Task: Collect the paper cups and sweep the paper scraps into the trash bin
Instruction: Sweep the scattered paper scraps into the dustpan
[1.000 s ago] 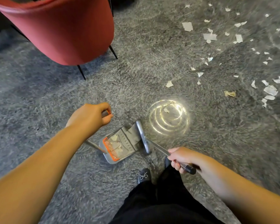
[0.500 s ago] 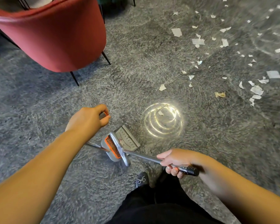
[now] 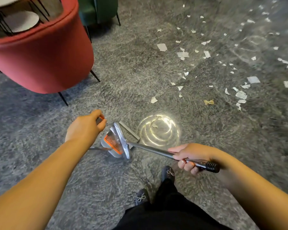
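Observation:
My left hand (image 3: 85, 128) grips the top of the dustpan handle. The grey dustpan (image 3: 129, 134) with its orange comb edge (image 3: 112, 144) sits on the grey floor below it. My right hand (image 3: 188, 156) grips the metal broom handle (image 3: 153, 149) near its black end. The broom head (image 3: 121, 140) lies across the dustpan's mouth. White paper scraps (image 3: 183, 54) are strewn over the floor to the upper right, with one scrap (image 3: 154, 99) just beyond the pan and a yellowish scrap (image 3: 209, 102) further right. No paper cup or trash bin is in view.
A red chair (image 3: 45, 55) on thin black legs stands at the upper left, with a green chair (image 3: 98, 9) behind it. A bright round light reflection (image 3: 159, 130) lies on the floor right of the dustpan. My dark shoes (image 3: 169, 173) are below the broom.
The broom head has swept from the pan's right edge leftward across the dustpan. The view has tilted up, showing more of the chair and scraps. Both hands keep their grips.

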Available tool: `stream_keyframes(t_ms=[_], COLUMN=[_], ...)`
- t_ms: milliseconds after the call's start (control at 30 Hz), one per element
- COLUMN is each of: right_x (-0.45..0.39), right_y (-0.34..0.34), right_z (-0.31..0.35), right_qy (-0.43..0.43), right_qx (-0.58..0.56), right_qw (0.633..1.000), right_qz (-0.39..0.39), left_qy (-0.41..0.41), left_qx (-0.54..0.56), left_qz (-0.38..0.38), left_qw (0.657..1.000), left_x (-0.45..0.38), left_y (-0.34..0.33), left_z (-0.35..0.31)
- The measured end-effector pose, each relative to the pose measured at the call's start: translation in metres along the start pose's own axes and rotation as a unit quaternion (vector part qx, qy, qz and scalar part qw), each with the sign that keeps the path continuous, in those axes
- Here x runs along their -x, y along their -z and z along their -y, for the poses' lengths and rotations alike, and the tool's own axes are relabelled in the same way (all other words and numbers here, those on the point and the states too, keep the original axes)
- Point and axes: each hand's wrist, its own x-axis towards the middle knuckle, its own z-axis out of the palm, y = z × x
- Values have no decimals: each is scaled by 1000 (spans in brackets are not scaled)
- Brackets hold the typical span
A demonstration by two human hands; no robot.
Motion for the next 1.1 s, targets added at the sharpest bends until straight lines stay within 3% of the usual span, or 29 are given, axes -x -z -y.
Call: stream_keyframes(t_ms=[467, 833, 1100], right_x=[1, -18, -69], right_y=[82, 194, 241], right_z=[15, 46, 60], right_qy=[51, 11, -30], right_qx=[-40, -62, -47], right_qw=[993, 987, 986], right_qz=[-100, -147, -156], left_qy=[-60, -68, -99], left_qx=[-1, -31, -86], left_qz=[27, 73, 121], left_qw=[998, 995, 984], left_x=[-62, -137, -186], left_y=[-5, -17, -25], left_z=[-65, -130, -160])
